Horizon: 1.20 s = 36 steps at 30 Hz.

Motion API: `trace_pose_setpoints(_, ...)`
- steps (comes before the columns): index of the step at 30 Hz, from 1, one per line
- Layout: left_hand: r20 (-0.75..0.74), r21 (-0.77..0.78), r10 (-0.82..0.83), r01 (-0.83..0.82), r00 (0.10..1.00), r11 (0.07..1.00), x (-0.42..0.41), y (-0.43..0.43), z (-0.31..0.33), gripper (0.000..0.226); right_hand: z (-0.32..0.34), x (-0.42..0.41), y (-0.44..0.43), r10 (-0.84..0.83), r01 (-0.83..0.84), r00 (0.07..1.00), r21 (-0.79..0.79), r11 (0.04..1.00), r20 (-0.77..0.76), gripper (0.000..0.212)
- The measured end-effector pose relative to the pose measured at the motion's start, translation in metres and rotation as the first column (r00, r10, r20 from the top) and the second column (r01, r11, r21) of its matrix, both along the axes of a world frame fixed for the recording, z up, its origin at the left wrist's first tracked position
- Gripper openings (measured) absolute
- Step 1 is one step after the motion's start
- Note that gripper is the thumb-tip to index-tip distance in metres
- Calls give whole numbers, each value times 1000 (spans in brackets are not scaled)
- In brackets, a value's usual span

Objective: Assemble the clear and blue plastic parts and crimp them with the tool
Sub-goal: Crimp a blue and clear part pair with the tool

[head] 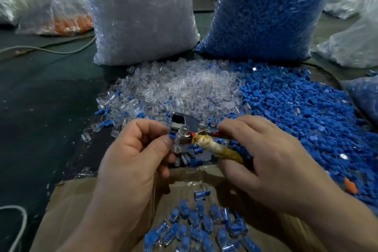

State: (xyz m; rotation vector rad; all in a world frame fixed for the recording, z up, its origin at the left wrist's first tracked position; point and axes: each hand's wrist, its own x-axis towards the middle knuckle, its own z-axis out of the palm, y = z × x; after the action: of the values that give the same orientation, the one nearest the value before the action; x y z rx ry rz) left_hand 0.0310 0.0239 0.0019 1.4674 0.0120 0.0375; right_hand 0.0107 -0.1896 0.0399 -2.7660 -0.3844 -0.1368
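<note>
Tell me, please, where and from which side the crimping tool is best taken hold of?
Set your grip on the crimping tool at its tape-wrapped handle, coming from the right as the right hand does: both handles trail rightward, while the metal head points left, where the left hand pinches a blue part.

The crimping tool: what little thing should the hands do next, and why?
Probably squeeze the tape-wrapped handle with the right hand, which grips it. The left hand pinches a small blue part at the metal head of the crimping tool, so it looks ready for crimping.
</note>
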Motion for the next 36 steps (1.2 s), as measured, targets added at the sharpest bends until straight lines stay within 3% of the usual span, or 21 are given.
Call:
trace_pose_setpoints(10,55,-25,-23,24,998,999,-3,-1,5,14,1,-1,-8,33,-37,998,63,997,61,54)
trace_pose_setpoints(16,35,-12,16,-16,999,1000,0,1,4,32,1,0,-8,84,-85,996,32,996,43,56)
trace_pose_setpoints(21,47,-12,-13,14,999,1000,-1,1,6,17,3,1,-6,71,-71,997,-6,997,40,54)
trace_pose_setpoints(25,48,-2,0,0,999,1000,1,1,4,26,4,3,-4,59,-58,998,-42,997,30,49)
trace_pose_setpoints(29,44,-51,7,-4,999,999,1,1,6,17,5,5,-4,61,-60,998,-49,997,29,35)
trace_pose_setpoints(36,18,-76,-4,5,1000,997,-2,-1,11,14,1,0,-2,40,-41,998,45,998,38,50)
